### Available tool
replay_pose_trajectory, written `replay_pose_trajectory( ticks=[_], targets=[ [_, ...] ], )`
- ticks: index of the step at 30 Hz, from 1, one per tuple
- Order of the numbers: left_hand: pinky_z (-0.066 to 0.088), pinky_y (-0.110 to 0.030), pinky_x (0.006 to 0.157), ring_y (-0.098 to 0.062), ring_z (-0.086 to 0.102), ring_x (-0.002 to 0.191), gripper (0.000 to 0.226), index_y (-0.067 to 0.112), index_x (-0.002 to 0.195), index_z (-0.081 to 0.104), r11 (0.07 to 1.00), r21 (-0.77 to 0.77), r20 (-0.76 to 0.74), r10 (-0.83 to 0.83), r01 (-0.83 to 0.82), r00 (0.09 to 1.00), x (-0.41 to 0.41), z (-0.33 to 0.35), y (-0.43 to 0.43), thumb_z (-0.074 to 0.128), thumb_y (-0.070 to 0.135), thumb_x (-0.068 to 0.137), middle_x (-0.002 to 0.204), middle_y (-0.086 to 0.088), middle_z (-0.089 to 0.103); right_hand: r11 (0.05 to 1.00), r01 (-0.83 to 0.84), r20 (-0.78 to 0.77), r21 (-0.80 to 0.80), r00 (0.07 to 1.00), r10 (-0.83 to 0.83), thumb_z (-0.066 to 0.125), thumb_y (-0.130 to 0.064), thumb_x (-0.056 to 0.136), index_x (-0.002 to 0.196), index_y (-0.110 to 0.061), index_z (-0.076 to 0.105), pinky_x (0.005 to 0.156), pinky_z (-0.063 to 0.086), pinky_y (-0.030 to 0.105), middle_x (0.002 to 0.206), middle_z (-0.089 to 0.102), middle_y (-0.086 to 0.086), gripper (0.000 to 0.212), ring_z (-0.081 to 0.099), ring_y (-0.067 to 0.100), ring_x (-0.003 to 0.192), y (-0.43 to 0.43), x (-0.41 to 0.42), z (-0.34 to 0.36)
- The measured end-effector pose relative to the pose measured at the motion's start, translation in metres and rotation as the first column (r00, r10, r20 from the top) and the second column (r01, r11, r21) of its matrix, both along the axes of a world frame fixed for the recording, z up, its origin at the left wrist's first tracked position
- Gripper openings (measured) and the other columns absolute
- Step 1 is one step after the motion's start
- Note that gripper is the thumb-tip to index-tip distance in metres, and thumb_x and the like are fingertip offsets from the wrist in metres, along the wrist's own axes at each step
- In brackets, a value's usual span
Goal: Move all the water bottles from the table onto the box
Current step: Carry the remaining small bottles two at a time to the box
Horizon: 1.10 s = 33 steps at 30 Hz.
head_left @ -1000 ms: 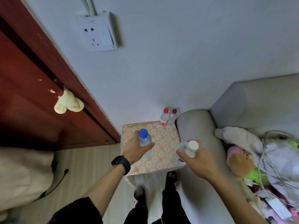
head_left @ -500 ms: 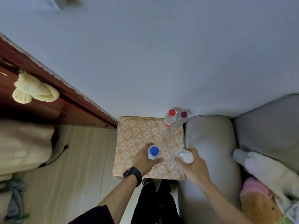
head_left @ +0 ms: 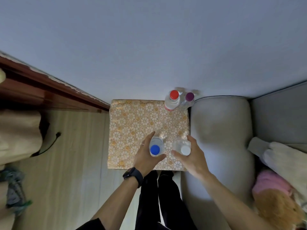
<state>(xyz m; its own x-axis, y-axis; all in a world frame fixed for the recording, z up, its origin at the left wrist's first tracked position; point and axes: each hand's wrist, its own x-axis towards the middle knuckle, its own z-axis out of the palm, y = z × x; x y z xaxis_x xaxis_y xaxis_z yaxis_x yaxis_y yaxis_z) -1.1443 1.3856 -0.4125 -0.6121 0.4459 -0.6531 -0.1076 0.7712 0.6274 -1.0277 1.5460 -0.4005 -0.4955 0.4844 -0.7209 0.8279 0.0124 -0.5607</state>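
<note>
Head view: blue-capped bottle [head_left: 155, 149] and white-capped bottle [head_left: 185, 149] stand upright, long axes vertical, caps toward the camera, over the near half of the patterned box [head_left: 132, 123]. Left hand [head_left: 146, 161] wraps the blue-capped one, thumb on its near side, fingers curved round its far left. Right hand [head_left: 192, 159] brackets the white-capped one likewise, fingers loosely spread. Base contact cannot be told. Red-capped bottle [head_left: 173, 100] and purple-capped bottle [head_left: 188, 100] stand touching at the far right corner. Judgement: each hand clears its bottle by withdrawing toward the person.
</note>
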Motion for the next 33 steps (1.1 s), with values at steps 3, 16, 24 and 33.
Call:
replay_pose_trajectory(
  ticks=[3, 16, 24, 33],
  targets=[
    [0.052, -0.037, 0.094, -0.011, 0.055, 0.118, 0.1, 0.058, 0.145, 0.023, 0.998, 0.045, 0.009, 0.053, -0.053, 0.999, 0.004, 0.007, -0.004, 0.085, 0.054, 0.067, 0.144, 0.017, 0.041, 0.999, -0.037, 0.043, 0.007, 0.998, 0.037, 0.081, -0.065, 0.067, 0.155, -0.033, 0.018, 0.11, 0.04, 0.041, 0.153, 0.042, -0.007, 0.113, 0.045, 0.02, 0.137, -0.002, 0.001, 0.001],
    [0.041, -0.006, 0.057, 0.012, 0.06, 0.075, 0.059, 0.038, 0.13, 0.055, 0.989, 0.007, -0.058, 0.15, -0.15, 0.987, -0.016, 0.008, 0.051, 0.082, 0.046, 0.077, 0.099, 0.02, 0.066, 0.984, 0.145, -0.025, 0.106, 0.989, -0.143, 0.078, -0.048, 0.08, 0.124, -0.04, 0.06, 0.065, 0.043, 0.005, 0.097, 0.069, -0.019, 0.049, 0.061, -0.013, 0.082, 0.013, -0.008, -0.003],
    [0.039, -0.004, 0.065, 0.014, 0.057, 0.085, 0.059, 0.032, 0.128, 0.058, 0.984, 0.143, -0.053, 0.113, -0.104, 0.992, -0.057, 0.001, 0.108, 0.085, 0.041, 0.076, 0.097, 0.025, 0.063, 0.946, 0.289, -0.153, 0.146, 0.952, -0.267, 0.081, -0.041, 0.079, 0.116, -0.038, 0.064, 0.061, 0.039, -0.002, 0.089, 0.067, -0.023, 0.041, 0.057, -0.021, 0.076, 0.054, -0.056, -0.004],
    [0.047, -0.007, 0.061, -0.008, 0.069, 0.09, 0.08, 0.028, 0.142, 0.042, 0.975, 0.163, 0.077, 0.141, -0.152, 0.987, -0.054, -0.013, 0.113, 0.081, 0.008, 0.076, 0.112, 0.018, 0.06, 0.988, 0.146, -0.153, 0.059, 0.979, -0.135, 0.079, -0.047, 0.077, 0.123, -0.037, 0.061, 0.065, 0.039, 0.004, 0.104, 0.068, -0.02, 0.05, 0.057, -0.015, 0.089, 0.085, -0.075, -0.011]
  ],
)
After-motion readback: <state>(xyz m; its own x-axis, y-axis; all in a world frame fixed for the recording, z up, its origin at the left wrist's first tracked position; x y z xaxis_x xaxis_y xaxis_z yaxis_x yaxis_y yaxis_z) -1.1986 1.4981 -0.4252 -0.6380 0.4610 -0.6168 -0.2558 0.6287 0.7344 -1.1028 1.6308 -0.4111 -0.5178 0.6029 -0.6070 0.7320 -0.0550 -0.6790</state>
